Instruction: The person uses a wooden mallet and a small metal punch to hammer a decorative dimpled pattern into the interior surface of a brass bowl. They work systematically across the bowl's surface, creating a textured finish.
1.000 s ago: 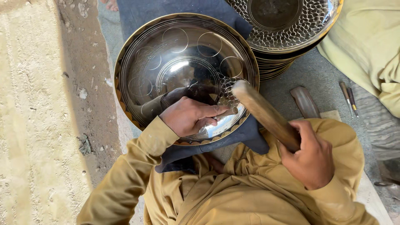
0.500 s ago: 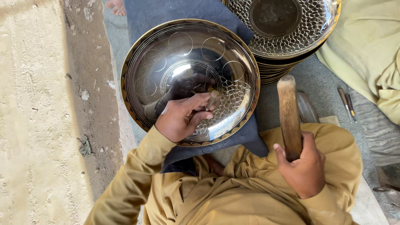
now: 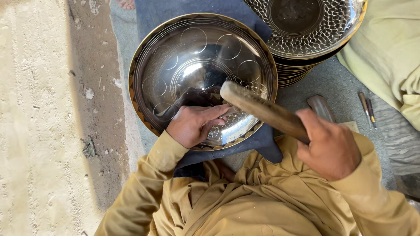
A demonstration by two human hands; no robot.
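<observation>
Honestly, the left hand [image 3: 195,124] pinches a punch [image 3: 230,110] inside the bowl [image 3: 175,57] on the cloth [image 3: 258,142]; the right hand [image 3: 330,148] grips the mallet [image 3: 262,109] right over it. Fingers sit so near the head that a crooked blow could catch them; the punch might skid and scar the pattern.

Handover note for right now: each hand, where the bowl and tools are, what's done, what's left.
Left hand: rests inside the large metal bowl, fingers pinched around a small tool I cannot make out.
Right hand: gripping a wooden mallet, its head over the left hand's fingers.
The bowl lies on a dark blue cloth at the person's lap.
Done: a patch of scale-like marks near the left hand; circles are outlined around the wall.
Left: most of the inner wall is plain.
Stack of fully patterned bowls behind; two thin tools at right.
</observation>
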